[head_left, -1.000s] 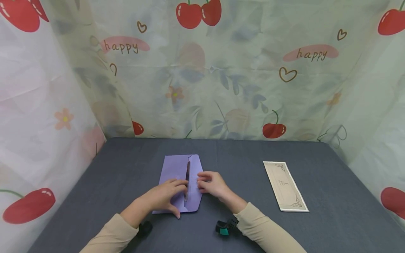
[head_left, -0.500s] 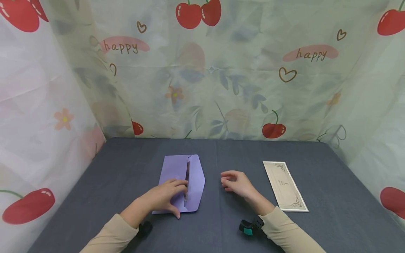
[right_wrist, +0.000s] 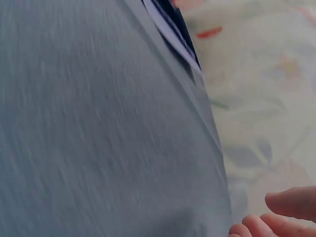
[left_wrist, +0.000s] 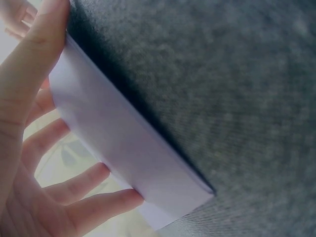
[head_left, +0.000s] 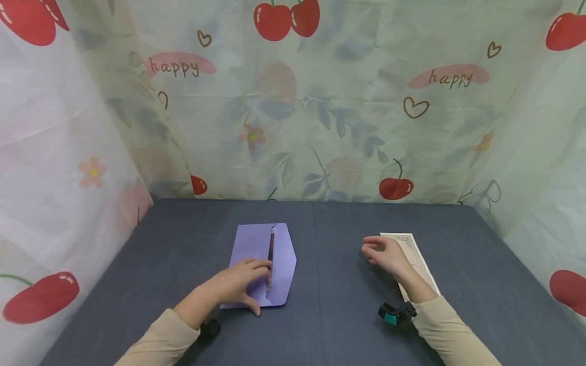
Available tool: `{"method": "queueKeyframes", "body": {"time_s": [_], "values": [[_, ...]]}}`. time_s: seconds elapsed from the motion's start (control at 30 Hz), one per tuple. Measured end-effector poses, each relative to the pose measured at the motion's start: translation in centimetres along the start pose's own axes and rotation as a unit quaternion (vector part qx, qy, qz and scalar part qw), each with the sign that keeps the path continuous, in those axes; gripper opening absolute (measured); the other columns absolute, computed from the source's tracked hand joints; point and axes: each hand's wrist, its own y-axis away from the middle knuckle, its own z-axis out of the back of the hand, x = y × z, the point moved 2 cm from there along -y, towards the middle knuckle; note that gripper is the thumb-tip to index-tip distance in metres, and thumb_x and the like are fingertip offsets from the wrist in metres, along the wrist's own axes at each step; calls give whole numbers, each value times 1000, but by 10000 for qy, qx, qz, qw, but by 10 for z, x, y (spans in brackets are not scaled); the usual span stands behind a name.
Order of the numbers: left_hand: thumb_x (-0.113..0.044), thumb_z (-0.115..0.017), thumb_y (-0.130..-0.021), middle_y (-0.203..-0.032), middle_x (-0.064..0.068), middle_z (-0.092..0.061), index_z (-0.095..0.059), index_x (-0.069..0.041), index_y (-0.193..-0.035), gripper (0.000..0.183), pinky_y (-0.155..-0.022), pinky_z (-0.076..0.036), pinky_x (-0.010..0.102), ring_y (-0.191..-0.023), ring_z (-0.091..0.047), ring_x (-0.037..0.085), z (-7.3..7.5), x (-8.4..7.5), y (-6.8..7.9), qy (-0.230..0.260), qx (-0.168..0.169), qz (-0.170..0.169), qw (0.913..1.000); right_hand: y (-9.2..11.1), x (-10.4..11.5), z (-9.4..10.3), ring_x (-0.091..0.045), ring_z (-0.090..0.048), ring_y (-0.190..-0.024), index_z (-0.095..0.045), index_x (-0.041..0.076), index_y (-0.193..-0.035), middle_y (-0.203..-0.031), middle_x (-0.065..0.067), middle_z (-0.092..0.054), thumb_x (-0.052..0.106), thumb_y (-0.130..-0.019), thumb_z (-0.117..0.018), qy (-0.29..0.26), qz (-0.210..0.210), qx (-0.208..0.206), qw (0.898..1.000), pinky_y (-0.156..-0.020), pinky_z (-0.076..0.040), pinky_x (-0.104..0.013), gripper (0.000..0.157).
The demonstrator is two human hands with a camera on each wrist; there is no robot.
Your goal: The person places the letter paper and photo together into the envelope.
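A purple envelope (head_left: 285,264) lies on the dark tabletop in the head view, its flap unfolded to the right and a dark gap along its opening. My left hand (head_left: 238,282) rests on it with fingers spread and relaxed; in the left wrist view the fingertips (left_wrist: 131,196) touch the pale-looking envelope (left_wrist: 118,133). To the right, my right hand (head_left: 388,255) hovers above the left side of a cream printed card (head_left: 423,272), covering part of it. Nothing shows between the right hand's loosely bent fingers, also visible in a corner of the right wrist view.
Dark grey cloth covers the table (head_left: 329,325). Patterned curtains (head_left: 339,101) with cherries and hearts enclose the back and both sides. A black wrist strap with a green patch (head_left: 390,318) sits at my right wrist.
My right hand has moved from the envelope's flap rightward across the table to the card. The left hand and the envelope have stayed where they were.
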Motion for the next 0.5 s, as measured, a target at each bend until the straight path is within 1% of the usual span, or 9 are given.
{"method": "queueKeyframes", "body": {"time_s": [0.27,0.33,0.5], "values": [[-48,-81,-59,-136,11,-50,-57,-14,-107,63,-99,-42,48,-122,-48,37,0,1,0,-13,-17,7,10000,-2,-20,34,-23,-65,-95,-45,-10,-130,-122,-32,-54,14,-92,-55,229,-256,-282,9990,-77,-56,-32,47],[-48,-81,-59,-135,11,-51,-57,-14,-107,63,-99,-42,47,-121,-48,37,0,0,0,-26,-40,-6,10000,-1,-25,43,-22,-66,-92,-44,-10,-130,-122,-32,-53,15,-91,-56,261,-343,-358,9984,-75,-57,-31,47],[-47,-81,-59,-134,11,-51,-57,-14,-106,62,-99,-43,47,-120,-49,37,1,-1,1,-19,-92,-38,9999,2,-37,63,-13,-66,-81,-42,-12,-130,-122,-34,-52,15,-91,-56,372,-520,-458,9969,-68,-56,-27,50]]}}
